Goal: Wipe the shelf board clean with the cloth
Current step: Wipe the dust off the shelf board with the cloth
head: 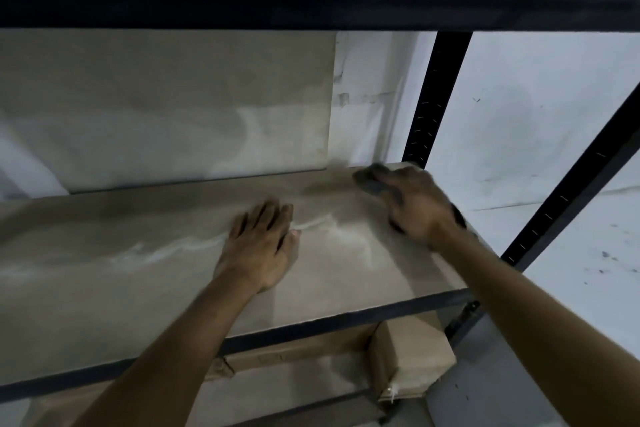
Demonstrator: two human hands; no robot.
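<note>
The shelf board (138, 274) is a tan, dusty panel in a black metal frame, with pale streaks across its middle. My left hand (259, 243) lies flat on the board near the centre, fingers spread, holding nothing. My right hand (415, 204) is at the board's far right corner, blurred by motion. It presses a dark grey cloth (369, 178), which sticks out past the fingertips toward the back edge. Most of the cloth is hidden under the hand.
A second tan board (166, 107) leans upright against the white wall behind the shelf. Black rack uprights (436, 97) stand at the right, one at the back and one nearer. A dark shelf overhangs the top of the view. Cardboard boxes (408, 360) sit on the level below.
</note>
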